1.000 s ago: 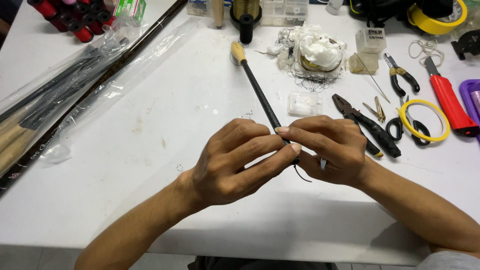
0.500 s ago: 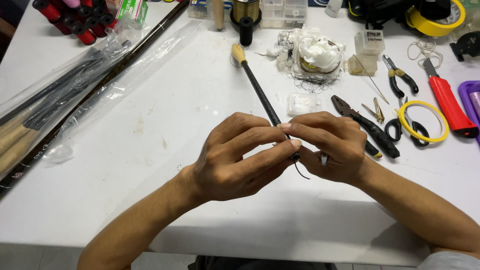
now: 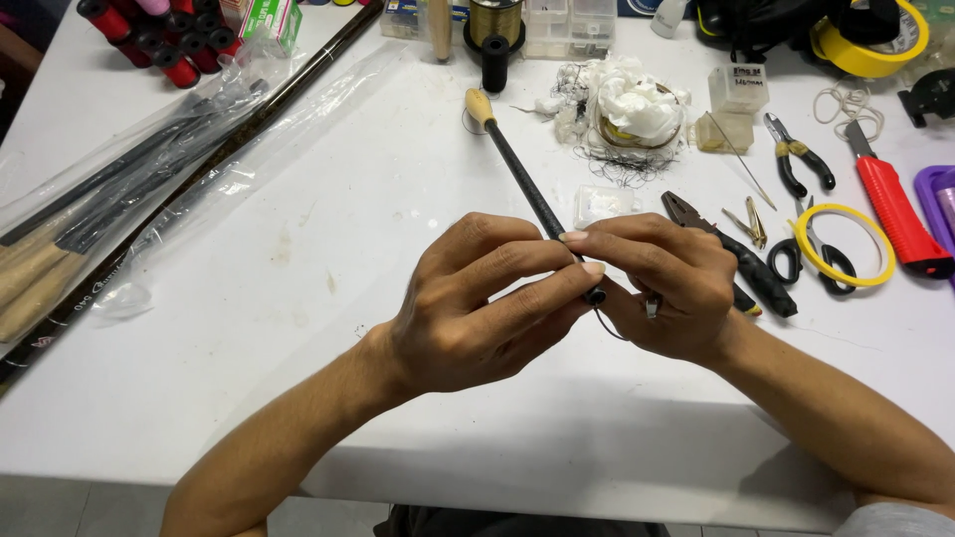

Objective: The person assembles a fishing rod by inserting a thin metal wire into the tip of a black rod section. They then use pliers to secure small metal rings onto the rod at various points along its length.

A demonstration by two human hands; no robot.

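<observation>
a: what are the hands on?

b: both are on the near end of a thin black rod (image 3: 517,174). the left hand (image 3: 468,308) curls round it from the left, fingers bent, forefinger tip laid along the rod's end. the right hand (image 3: 662,288) meets it from the right, fingers closed over the same end, so both are grasping the rod. there is a ring on one right finger.

a: and where does the rod lie?

b: it runs from the hands up and to the left across the white table (image 3: 298,298), ending in a tan wooden knob near the top middle. the near end sits between the fingertips, held just above the table. a thin dark line (image 3: 609,328) loops out below the rod's tip, between the two hands.

a: what is around them?

b: just right of the right hand lie dark pliers (image 3: 696,217), partly behind the knuckles. further right are scissors (image 3: 811,259) with a yellow ring on them, small pliers (image 3: 799,164) with black grips, and a red-handled tool (image 3: 890,209). behind the rod is a wad of white tissue (image 3: 637,104) in tangled thread. to the far left, long rods in a clear plastic bag (image 3: 119,209), with red spools (image 3: 149,40) at the top corner.
</observation>
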